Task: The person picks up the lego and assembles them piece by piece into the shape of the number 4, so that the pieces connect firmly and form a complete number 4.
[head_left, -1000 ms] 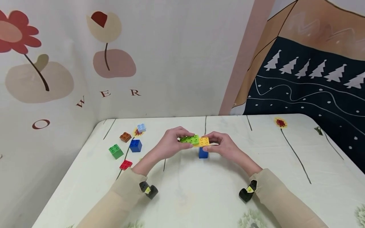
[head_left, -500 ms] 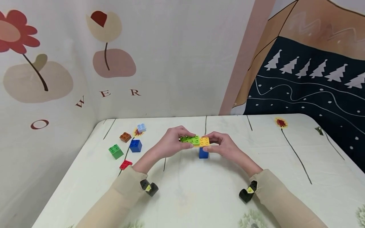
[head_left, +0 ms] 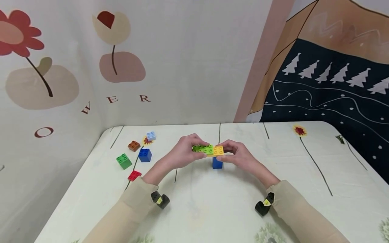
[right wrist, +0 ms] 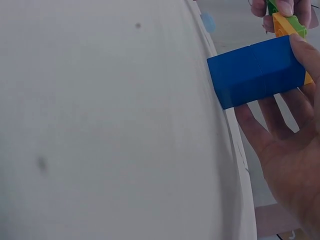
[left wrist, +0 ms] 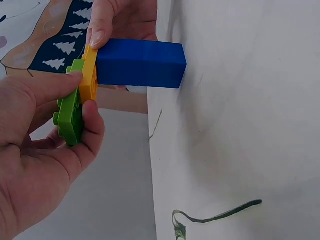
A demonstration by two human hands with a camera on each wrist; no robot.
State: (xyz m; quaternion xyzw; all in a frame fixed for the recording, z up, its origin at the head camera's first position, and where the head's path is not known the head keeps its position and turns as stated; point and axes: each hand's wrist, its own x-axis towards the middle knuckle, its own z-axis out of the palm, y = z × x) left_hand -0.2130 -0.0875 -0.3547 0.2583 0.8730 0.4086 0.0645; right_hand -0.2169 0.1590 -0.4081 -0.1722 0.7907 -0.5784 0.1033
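Note:
At the middle of the table, two stacked blue bricks (left wrist: 142, 64) stand upright on the cloth. A thin yellow brick (head_left: 218, 151) lies across their top and juts out to the left. Over its left part sits a lime green brick (head_left: 203, 149), its studs facing up. My left hand (head_left: 183, 153) pinches the green brick between thumb and fingers, with a fingertip close under the yellow one. From the other side, my right hand (head_left: 240, 155) pinches the yellow brick's right end. In the right wrist view its other fingers extend behind the blue bricks.
Left of my hands lie a light blue brick (head_left: 151, 136), a brown brick (head_left: 133, 145), a dark blue brick (head_left: 145, 155), a green brick (head_left: 124, 161) and a red brick (head_left: 134, 175). Behind the table (head_left: 206, 209) hangs a printed curtain (head_left: 188, 67).

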